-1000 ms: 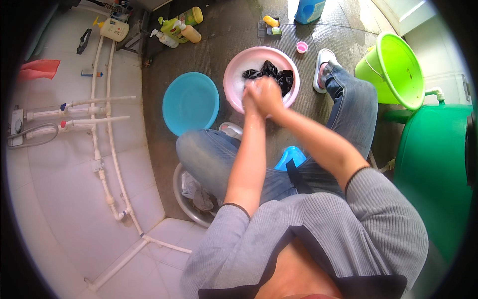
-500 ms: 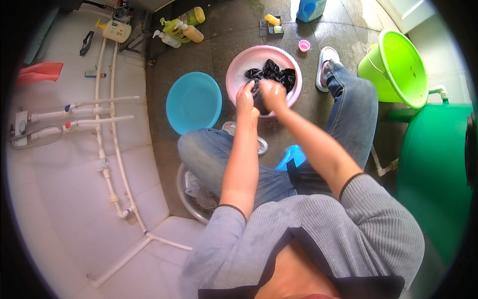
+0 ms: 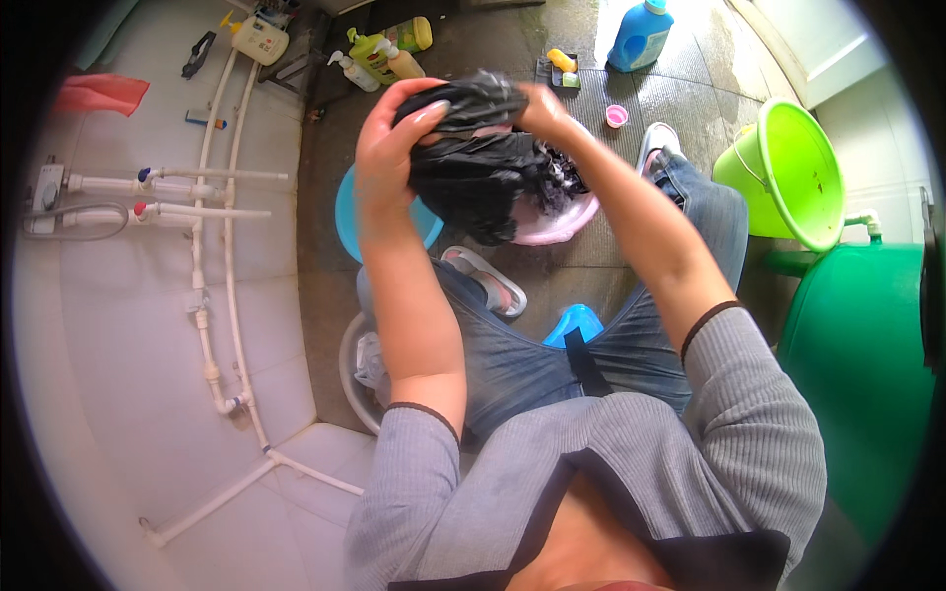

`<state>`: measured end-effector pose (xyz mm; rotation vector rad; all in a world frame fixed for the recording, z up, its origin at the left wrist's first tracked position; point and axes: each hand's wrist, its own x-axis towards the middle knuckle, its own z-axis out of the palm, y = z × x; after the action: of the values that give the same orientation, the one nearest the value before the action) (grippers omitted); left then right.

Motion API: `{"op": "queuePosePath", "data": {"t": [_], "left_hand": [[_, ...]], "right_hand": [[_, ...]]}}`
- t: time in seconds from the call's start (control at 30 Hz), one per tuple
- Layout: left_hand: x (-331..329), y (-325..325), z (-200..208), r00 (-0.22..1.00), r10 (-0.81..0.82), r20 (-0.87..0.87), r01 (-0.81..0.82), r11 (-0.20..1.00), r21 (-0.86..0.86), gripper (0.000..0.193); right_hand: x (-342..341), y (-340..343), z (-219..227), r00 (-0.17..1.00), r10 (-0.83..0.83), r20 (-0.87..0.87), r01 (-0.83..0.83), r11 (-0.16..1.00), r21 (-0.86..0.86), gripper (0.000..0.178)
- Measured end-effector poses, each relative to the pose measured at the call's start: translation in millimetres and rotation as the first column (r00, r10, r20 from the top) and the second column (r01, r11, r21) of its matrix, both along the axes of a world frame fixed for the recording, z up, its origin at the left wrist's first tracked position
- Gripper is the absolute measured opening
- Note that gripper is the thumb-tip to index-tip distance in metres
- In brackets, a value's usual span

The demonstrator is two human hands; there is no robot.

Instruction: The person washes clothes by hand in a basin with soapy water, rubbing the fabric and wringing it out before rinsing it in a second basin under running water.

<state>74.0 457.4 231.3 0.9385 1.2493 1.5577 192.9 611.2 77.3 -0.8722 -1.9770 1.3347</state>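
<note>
1. Gripping a black cloth, the person's left hand has its fingers bent around the left end and its thumb pressed on the front.
2. The right hand is at the cloth's other end. It's blurry, so I can't tell how its fingers close.
3. The cloth is up between both hands. Its bunched top goes long ways from left to right, and the rest hangs down.
4. Under the cloth's right side is a pink basin. The right hand is nearer to it.
5. A blue basin is below the left wrist, so the left hand is nearer there.
6. Farther off are a little pink cup and a big blue bottle.
</note>
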Motion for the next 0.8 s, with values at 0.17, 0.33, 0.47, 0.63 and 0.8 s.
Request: {"op": "queuePosePath", "data": {"t": [0.17,0.33,0.47,0.63,0.8], "left_hand": [[-26,-2,-125,0.914,0.397,0.088,-0.401,0.915,0.034,0.041],[58,28,-251,0.694,0.578,0.43,-0.33,0.786,-0.524,0.061],[90,18,-263,0.016,0.05,0.999,0.112,0.992,-0.051,0.07],[79,6,-310,0.27,-0.118,0.956,-0.072,0.987,0.142,0.048],[117,32,-275,0.347,0.315,0.883,-0.198,0.945,-0.259,0.036]], "right_hand": [[0,37,81,0.958,0.027,0.287,-0.097,0.968,0.232,0.044],[4,13,45,0.791,0.007,0.612,-0.219,0.937,0.272,0.067],[25,-66,-2,0.873,0.06,0.484,-0.206,0.944,0.256,0.052],[43,-174,0,0.962,0.122,0.245,-0.194,0.936,0.294,0.031],[31,-62,-51,0.765,-0.433,0.476,0.299,0.895,0.332,0.032]]}}
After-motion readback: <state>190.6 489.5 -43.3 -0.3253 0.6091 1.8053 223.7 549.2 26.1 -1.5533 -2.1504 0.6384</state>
